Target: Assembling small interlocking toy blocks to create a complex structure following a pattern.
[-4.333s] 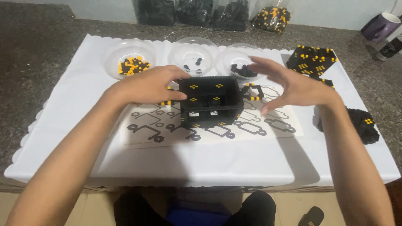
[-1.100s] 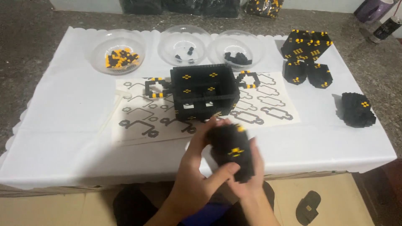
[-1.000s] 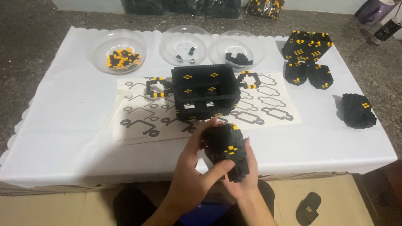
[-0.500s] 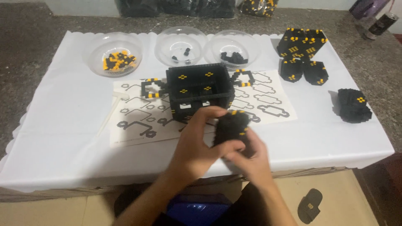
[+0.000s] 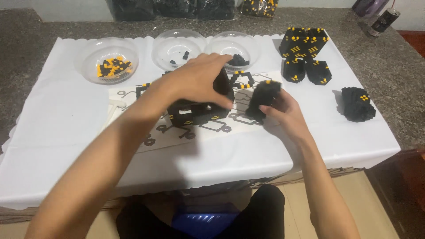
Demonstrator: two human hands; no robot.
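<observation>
Resting over the big black block box point(image 5: 197, 113) at the middle of the white-covered table point(image 5: 57, 132), the left hand point(image 5: 199, 82) has its fingers curled down over the box's top and near edge; the box sits on a printed pattern sheet point(image 5: 177, 132); just beside it, the right hand point(image 5: 283, 110) is clamped around a smaller black block piece point(image 5: 263, 97) with yellow dots, held near the box's right side; three clear bowls point(image 5: 106, 66) line the far edge; more black block pieces point(image 5: 305, 53) stand well apart to the right.

Three clear bowls point(image 5: 107, 62); dark can point(image 5: 381, 21), probably.
</observation>
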